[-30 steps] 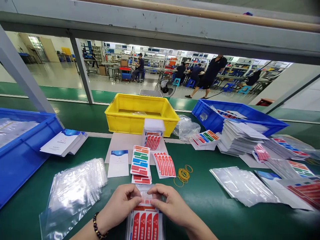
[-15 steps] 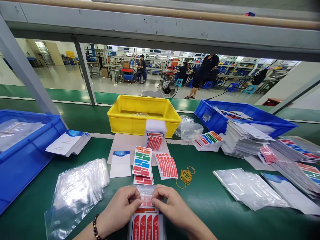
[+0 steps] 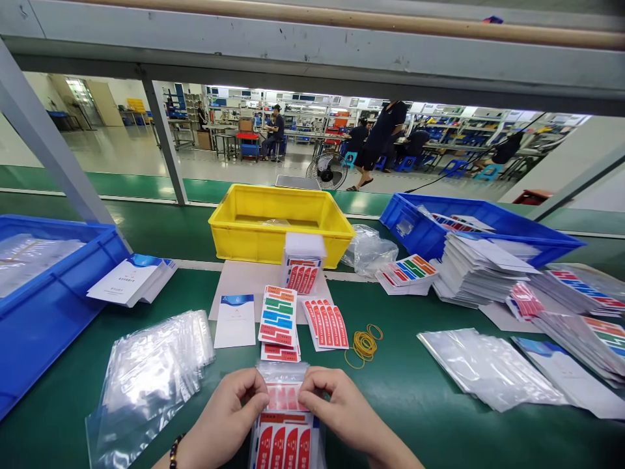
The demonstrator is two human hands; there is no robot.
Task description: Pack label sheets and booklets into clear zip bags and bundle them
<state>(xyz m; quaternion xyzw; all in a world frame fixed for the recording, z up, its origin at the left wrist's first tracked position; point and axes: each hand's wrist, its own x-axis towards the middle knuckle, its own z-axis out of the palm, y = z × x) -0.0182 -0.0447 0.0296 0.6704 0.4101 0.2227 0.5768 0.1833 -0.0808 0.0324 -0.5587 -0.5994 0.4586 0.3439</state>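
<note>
Head view: clear plastic bag (image 3: 288,420) at the near edge of view, flat on the green tabletop (image 3: 410,391), midway between the forearms. Long axis runs straight away from the wearer, upper end toward the yellow bin (image 3: 278,244); lower end cut off by the frame. Film thin and glossy; printed sheet shows through, red curved strips side by side, an orange-red band above them, paler red shapes under the cloudy upper part.

Left hand (image 3: 237,410) and right hand (image 3: 336,404) pinch opposite sides of the bag's upper part, thumbs against bent fingers. Dark round-bead bracelet (image 3: 174,451) on left wrist.

Just beyond the bag: multicoloured sticker sheets (image 3: 278,316), stacked. Right of these, red sticker sheets (image 3: 329,324), fanned; then thin yellow rubber bands (image 3: 364,345), loosely looped. Left, white card (image 3: 235,324) with blue top. Farther left, slippery, shiny pile of empty bags (image 3: 151,365).
</note>
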